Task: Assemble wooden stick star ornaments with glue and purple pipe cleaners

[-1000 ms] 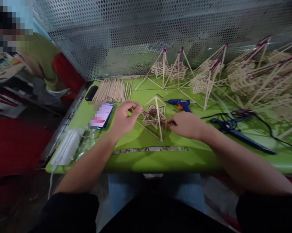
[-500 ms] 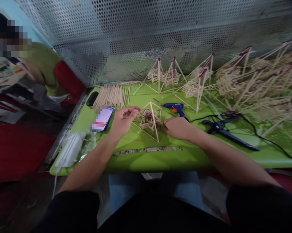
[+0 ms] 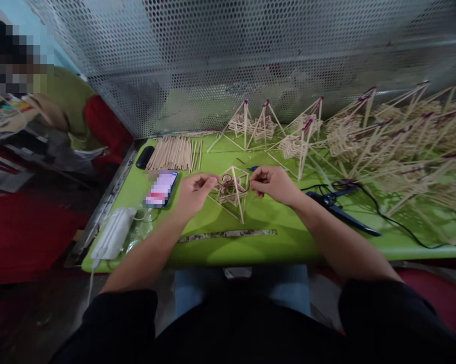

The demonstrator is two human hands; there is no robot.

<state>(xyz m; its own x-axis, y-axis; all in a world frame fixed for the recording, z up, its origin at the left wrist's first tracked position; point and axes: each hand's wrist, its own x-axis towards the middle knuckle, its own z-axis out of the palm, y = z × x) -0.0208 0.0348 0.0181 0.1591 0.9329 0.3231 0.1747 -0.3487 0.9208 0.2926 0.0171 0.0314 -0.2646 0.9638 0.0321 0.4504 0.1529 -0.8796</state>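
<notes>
A small pyramid frame of wooden sticks (image 3: pixel 238 202) stands on the green table in front of me, with stacked sticks inside it. A dark red cord (image 3: pixel 226 178) loops about its upper part. At the left of the frame, my left hand (image 3: pixel 196 191) pinches one end of the cord between thumb and fingers. On the other side my right hand (image 3: pixel 271 184) is closed in a pinch at the cord's other end. Behind the right hand only the tip of a blue glue gun (image 3: pixel 254 168) shows; the hand hides the rest.
Loose wooden sticks (image 3: pixel 174 153) lie at the back left by a phone (image 3: pixel 162 188). A white power strip (image 3: pixel 114 233) is at the left edge. Several finished stick frames (image 3: pixel 303 141) fill the right, near a black cutter-like tool (image 3: pixel 341 215). A co-worker (image 3: pixel 64 101) sits left.
My right hand has risen up and back beside the frame, covering most of the glue gun. The cord now stretches out toward it. My left hand keeps its pinch. The view has shifted slightly.
</notes>
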